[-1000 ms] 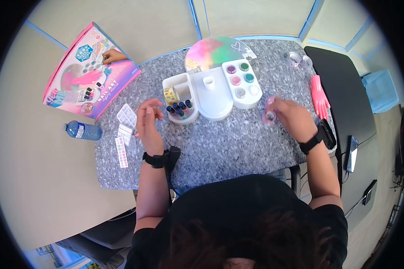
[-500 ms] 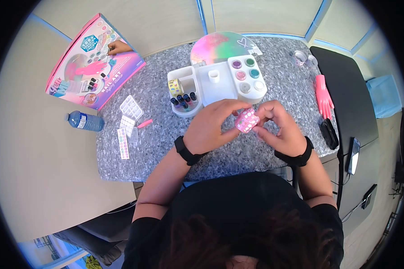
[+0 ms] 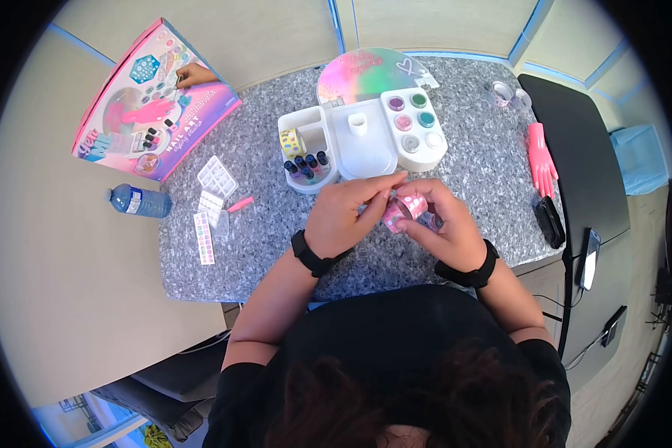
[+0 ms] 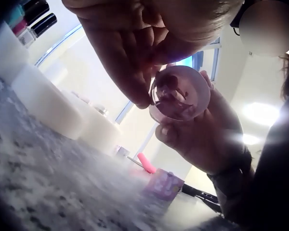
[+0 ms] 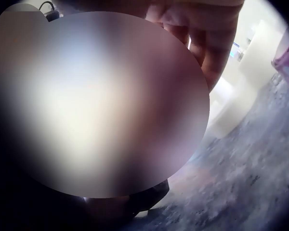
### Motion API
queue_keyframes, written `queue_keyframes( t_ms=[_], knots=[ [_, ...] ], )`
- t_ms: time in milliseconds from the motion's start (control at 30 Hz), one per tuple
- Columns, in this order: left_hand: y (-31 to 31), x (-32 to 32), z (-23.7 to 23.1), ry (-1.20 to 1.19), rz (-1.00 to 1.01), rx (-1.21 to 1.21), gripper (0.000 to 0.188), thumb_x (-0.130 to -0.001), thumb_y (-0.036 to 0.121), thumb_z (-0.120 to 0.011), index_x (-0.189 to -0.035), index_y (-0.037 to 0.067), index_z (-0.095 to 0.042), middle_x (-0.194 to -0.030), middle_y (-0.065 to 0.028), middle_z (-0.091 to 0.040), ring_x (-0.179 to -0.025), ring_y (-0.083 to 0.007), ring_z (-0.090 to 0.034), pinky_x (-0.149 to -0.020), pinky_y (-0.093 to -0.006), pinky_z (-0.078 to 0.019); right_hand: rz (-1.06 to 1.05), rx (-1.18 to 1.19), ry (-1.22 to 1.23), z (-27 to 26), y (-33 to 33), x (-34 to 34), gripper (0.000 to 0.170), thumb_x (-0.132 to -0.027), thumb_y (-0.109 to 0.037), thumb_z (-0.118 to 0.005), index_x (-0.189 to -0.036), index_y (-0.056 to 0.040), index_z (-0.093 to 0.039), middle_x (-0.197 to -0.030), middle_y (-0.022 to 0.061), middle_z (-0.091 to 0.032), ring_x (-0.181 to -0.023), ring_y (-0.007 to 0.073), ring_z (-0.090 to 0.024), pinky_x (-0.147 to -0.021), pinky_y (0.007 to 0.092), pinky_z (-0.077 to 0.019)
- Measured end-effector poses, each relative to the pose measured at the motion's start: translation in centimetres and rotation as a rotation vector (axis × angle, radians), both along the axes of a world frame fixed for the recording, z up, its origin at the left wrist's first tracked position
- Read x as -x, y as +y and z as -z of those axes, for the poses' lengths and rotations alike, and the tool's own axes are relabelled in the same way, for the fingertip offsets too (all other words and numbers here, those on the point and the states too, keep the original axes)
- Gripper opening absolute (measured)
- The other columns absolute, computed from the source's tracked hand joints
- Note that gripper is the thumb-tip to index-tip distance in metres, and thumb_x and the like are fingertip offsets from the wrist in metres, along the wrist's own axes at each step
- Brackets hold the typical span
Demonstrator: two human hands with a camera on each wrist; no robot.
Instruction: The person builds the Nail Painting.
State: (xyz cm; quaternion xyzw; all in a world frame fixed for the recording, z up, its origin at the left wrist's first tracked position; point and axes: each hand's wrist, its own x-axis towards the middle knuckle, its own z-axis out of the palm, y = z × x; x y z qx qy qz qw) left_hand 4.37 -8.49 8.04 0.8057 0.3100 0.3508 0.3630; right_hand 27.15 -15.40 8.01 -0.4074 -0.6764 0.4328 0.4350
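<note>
A pink patterned tape roll (image 3: pixel 405 212) is held up over the table in front of the person. The right hand (image 3: pixel 455 228) grips it, thumb on the near side and fingers behind. The left hand (image 3: pixel 343 216) has its fingertips pinched together at the roll's left edge. In the left wrist view the roll (image 4: pixel 179 94) shows its round opening, between the left hand (image 4: pixel 139 48) above and the right hand (image 4: pixel 202 137) below. Another patterned roll (image 4: pixel 164 186) rests on the table. A blurred area covers most of the right wrist view.
A white organizer (image 3: pixel 366 160) holds nail polish bottles (image 3: pixel 306 166), yellow tape (image 3: pixel 291 142) and round glitter pots (image 3: pixel 403 122). At left are a box (image 3: pixel 153 112), water bottle (image 3: pixel 138 201) and sticker sheet (image 3: pixel 204 239). A pink hand model (image 3: pixel 541 160) and black case (image 3: pixel 549 222) lie right.
Both hands have come together in front of the person, the right bringing the pink roll from the table's right side. Since the middle frame, the roll has turned and shifted slightly left.
</note>
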Motion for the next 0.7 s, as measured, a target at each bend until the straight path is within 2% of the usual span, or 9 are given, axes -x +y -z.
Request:
queue_keyframes(
  t_ms=[67,133,167,233,467,533,567,633,700],
  knots=[
    [0.2,0.3,0.2,0.028,0.028,0.046,0.042,-0.102,-0.001,-0.065,-0.143,0.006,-0.073,-0.129,-0.0170,-0.079,-0.108,-0.0249,-0.080,-0.094,-0.0372,-0.0621,0.001,0.033,0.032,0.2,0.1,0.2,0.047,-0.100,-0.003,-0.079,-0.141,-0.0040,-0.056,-0.130,0.0109,-0.070,-0.117,0.0175,-0.070,-0.101,0.0341,-0.0553],
    [0.6,0.6,0.8,-0.152,0.259,0.125,0.060,-0.098,0.002,-0.067,-0.157,0.005,-0.058,-0.146,-0.0183,-0.070,-0.129,-0.0264,-0.072,-0.110,-0.0417,-0.0551,-0.013,-0.013,0.206,1.1,0.4,0.4,0.040,-0.104,-0.002,-0.073,-0.141,-0.0034,-0.055,-0.125,0.0104,-0.071,-0.114,0.0162,-0.070,-0.099,0.0327,-0.0559],
    [0.7,0.7,0.9,-0.151,0.258,0.126,0.060,-0.098,0.002,-0.067,-0.157,0.005,-0.058,-0.146,-0.0183,-0.070,-0.129,-0.0264,-0.072,-0.110,-0.0417,-0.0551,-0.013,-0.011,0.207,1.1,0.4,0.4,0.040,-0.104,-0.002,-0.073,-0.141,-0.0034,-0.055,-0.125,0.0104,-0.071,-0.114,0.0162,-0.070,-0.099,0.0327,-0.0559],
    [0.7,0.8,0.9,-0.233,0.382,0.292,0.081,-0.092,0.002,-0.072,-0.167,0.005,-0.042,-0.149,-0.0161,-0.064,-0.138,-0.0273,-0.063,-0.119,-0.0444,-0.0475,-0.037,0.076,0.393,1.3,0.4,0.4,0.036,-0.108,-0.001,-0.067,-0.141,-0.0028,-0.054,-0.122,0.0099,-0.072,-0.111,0.0161,-0.070,-0.097,0.0322,-0.0561],
    [0.5,0.4,1.0,-0.195,0.308,0.382,0.090,-0.086,0.001,-0.084,-0.165,0.008,-0.043,-0.130,-0.0083,-0.067,-0.122,-0.0203,-0.067,-0.113,-0.0413,-0.0505,0.043,0.057,0.352,0.8,0.2,0.6,0.036,-0.108,-0.001,-0.066,-0.141,-0.0024,-0.053,-0.120,0.0101,-0.071,-0.112,0.0144,-0.069,-0.096,0.0334,-0.0559],
    [0.4,0.4,1.1,-0.191,0.305,0.414,0.084,-0.091,0.004,-0.083,-0.165,0.007,-0.043,-0.126,-0.0066,-0.069,-0.119,-0.0176,-0.068,-0.110,-0.0393,-0.0520,0.131,-0.070,0.072,0.5,0.2,0.2,0.034,-0.103,0.000,-0.070,-0.135,-0.0025,-0.059,-0.118,0.0111,-0.072,-0.111,0.0188,-0.071,-0.095,0.0352,-0.0559],
    [0.5,0.5,1.3,-0.191,0.305,0.415,0.084,-0.091,0.004,-0.083,-0.165,0.007,-0.043,-0.126,-0.0066,-0.069,-0.119,-0.0176,-0.068,-0.110,-0.0393,-0.0520,0.131,-0.069,0.073,0.4,0.3,0.1,0.034,-0.103,0.000,-0.070,-0.135,-0.0025,-0.059,-0.118,0.0111,-0.072,-0.111,0.0188,-0.071,-0.095,0.0352,-0.0559],
    [0.8,0.7,1.7,-0.165,0.326,0.395,0.079,-0.096,0.005,-0.082,-0.165,0.008,-0.043,-0.121,-0.0057,-0.071,-0.116,-0.0161,-0.069,-0.108,-0.0377,-0.0529,0.242,-0.279,-0.188,0.3,0.7,-0.2,0.031,-0.098,0.001,-0.073,-0.127,-0.0026,-0.065,-0.115,0.0132,-0.073,-0.107,0.0275,-0.073,-0.094,0.0369,-0.0557],
    [0.8,0.8,1.8,-0.188,0.330,0.432,0.079,-0.097,0.006,-0.082,-0.165,0.008,-0.043,-0.121,-0.0056,-0.071,-0.115,-0.0157,-0.069,-0.107,-0.0371,-0.0536,0.237,-0.277,-0.211,-0.2,0.7,-0.4,0.029,-0.097,0.001,-0.074,-0.125,-0.0027,-0.066,-0.114,0.0145,-0.073,-0.105,0.0312,-0.073,-0.093,0.0377,-0.0559]
  ],
)
